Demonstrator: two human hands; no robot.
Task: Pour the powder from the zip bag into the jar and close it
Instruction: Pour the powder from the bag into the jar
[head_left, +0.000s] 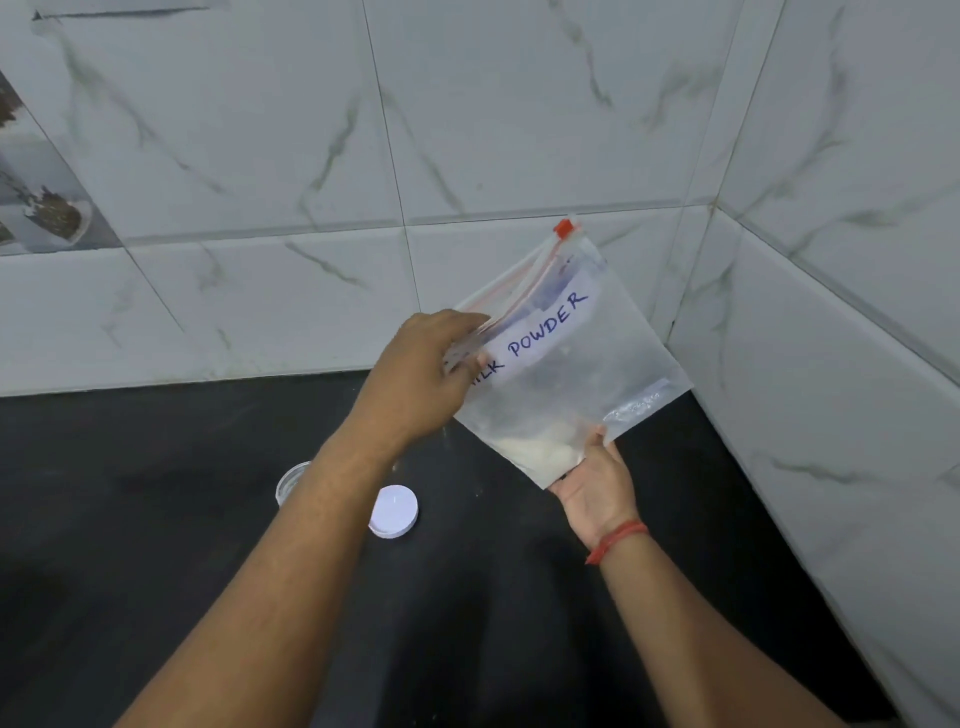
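Observation:
A clear zip bag (597, 358) with a white label reading "MILK POWDER" is held tilted above the counter. White powder (540, 449) lies in its lower corner. A red slider (563, 227) sits at the upper end of the zip. My left hand (421, 374) grips the bag's open top edge. Under the powder corner, my right hand (597, 483) holds the bag, palm up. The clear jar (290, 480) stands on the counter, mostly hidden behind my left forearm. Its white lid (393, 511) lies flat beside it.
The black counter (156, 545) meets marble-patterned wall tiles (519, 130) at the back and on the right, forming a corner (675, 332). A red thread band (618, 540) circles my right wrist.

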